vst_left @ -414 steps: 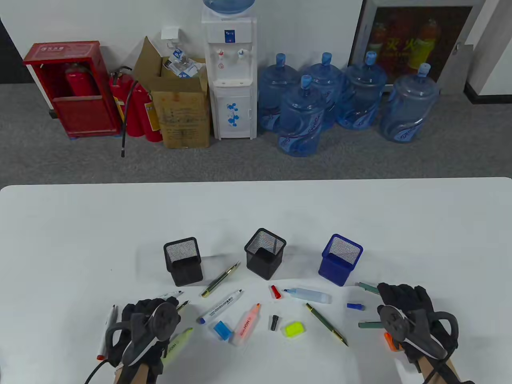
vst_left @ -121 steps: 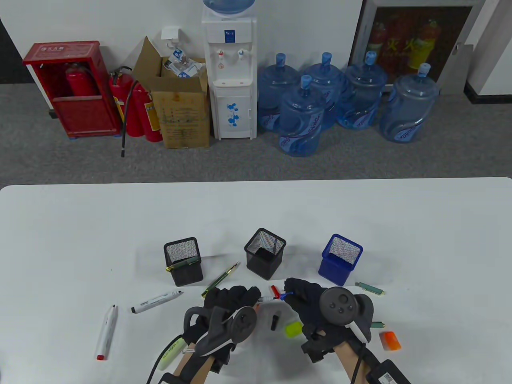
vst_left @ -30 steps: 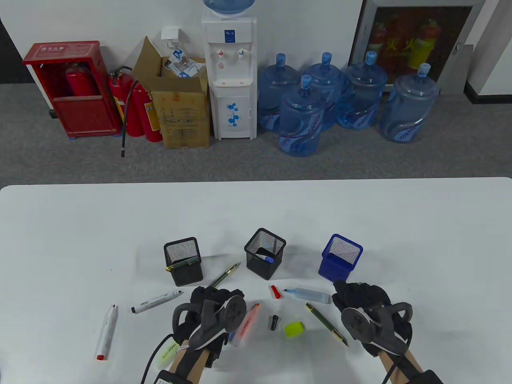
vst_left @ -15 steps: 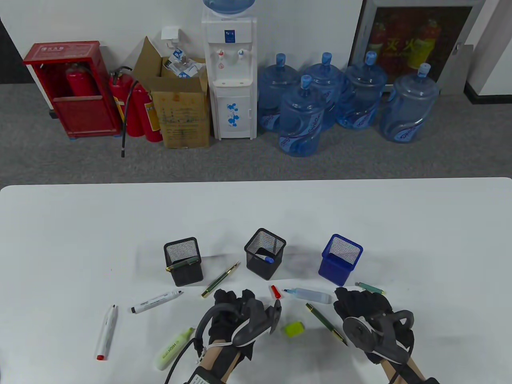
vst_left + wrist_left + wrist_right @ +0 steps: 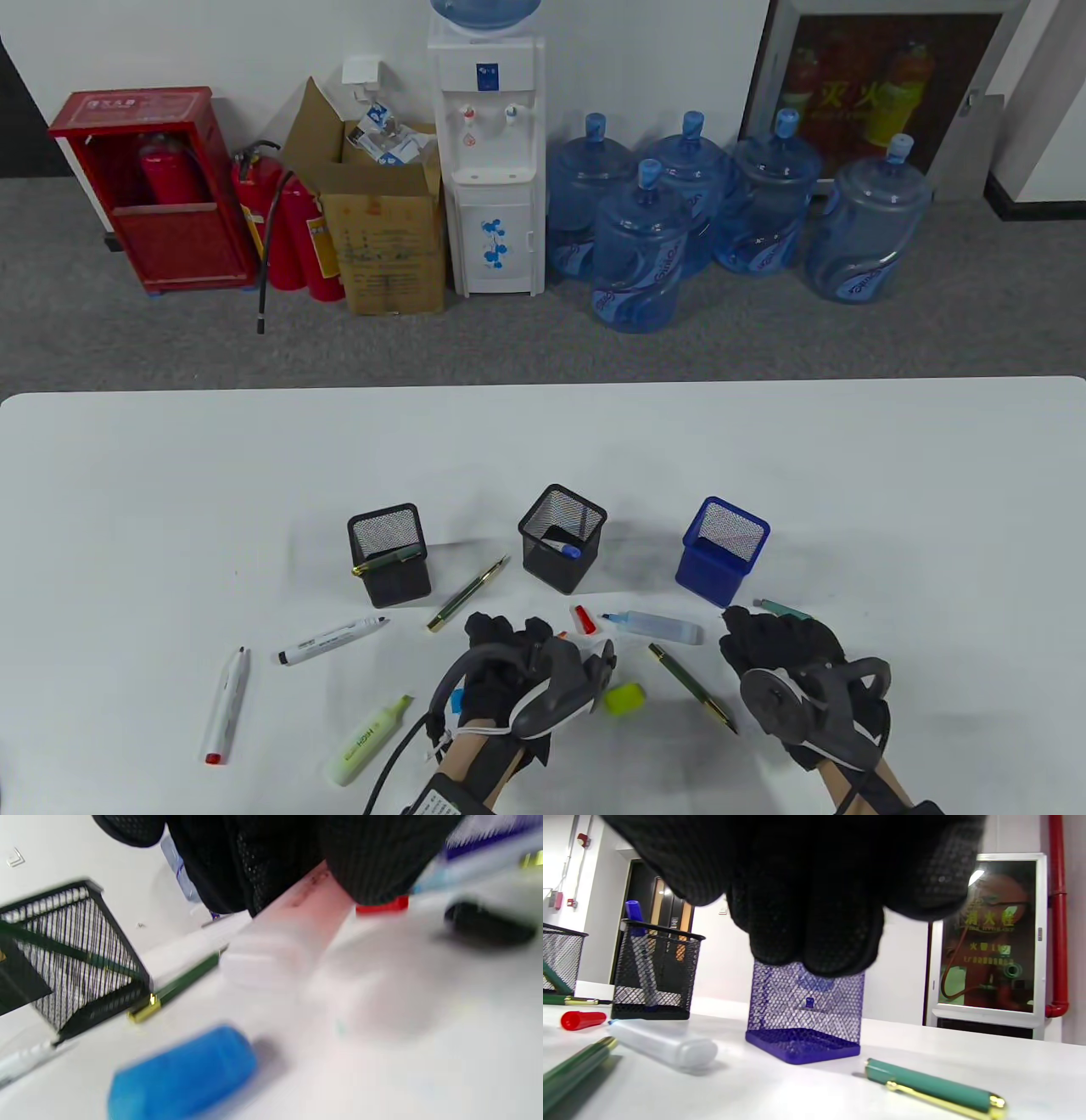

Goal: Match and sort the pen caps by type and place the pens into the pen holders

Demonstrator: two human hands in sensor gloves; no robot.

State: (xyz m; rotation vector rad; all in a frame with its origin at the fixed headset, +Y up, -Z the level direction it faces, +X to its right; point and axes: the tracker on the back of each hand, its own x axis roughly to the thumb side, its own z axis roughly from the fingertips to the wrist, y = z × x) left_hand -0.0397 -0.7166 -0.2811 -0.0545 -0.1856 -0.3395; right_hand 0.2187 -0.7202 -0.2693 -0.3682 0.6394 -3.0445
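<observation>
My left hand lies over the orange highlighter, and its fingers close on the barrel; only the orange tip peeks out in the table view. A blue cap lies just behind that hand. My right hand hovers in front of the blue holder, fingers loosely curled with nothing seen in them. The left black holder carries a green pen. The middle black holder has a blue-capped marker in it.
Loose on the table are a red cap, an uncapped blue highlighter, a yellow cap, two green pens, a green cap, a black marker, a yellow highlighter and a red-tipped white pen.
My left hand has slid right onto the orange highlighter and taken hold of it, and the tip now points further up the table. My right hand has shifted slightly right.
</observation>
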